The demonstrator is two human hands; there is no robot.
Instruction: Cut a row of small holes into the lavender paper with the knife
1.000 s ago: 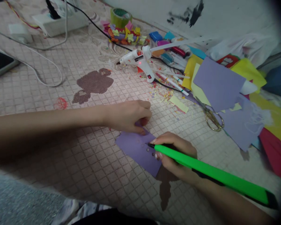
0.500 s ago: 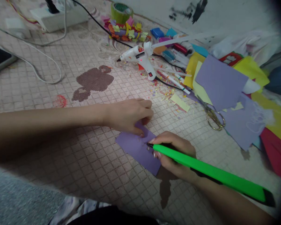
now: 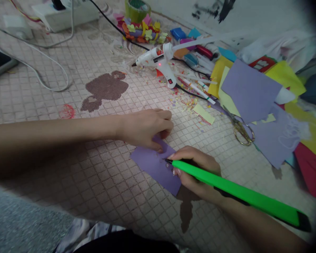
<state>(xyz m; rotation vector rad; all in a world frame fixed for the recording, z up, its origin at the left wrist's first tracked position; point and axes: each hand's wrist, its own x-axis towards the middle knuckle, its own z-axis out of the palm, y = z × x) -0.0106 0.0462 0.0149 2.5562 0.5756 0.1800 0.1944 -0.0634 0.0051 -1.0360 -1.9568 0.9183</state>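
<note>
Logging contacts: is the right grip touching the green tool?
Touching. The head view shows the right grip closed around the green tool, near its dark-tipped end.

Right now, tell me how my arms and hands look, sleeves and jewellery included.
Both forearms are bare as far as they show, with no clear sleeve. Your left hand and right hand wear no gloves, and I see no watch, bracelet or ring. A right-hand nail looks shiny, but I can't tell if it's polished.
</note>
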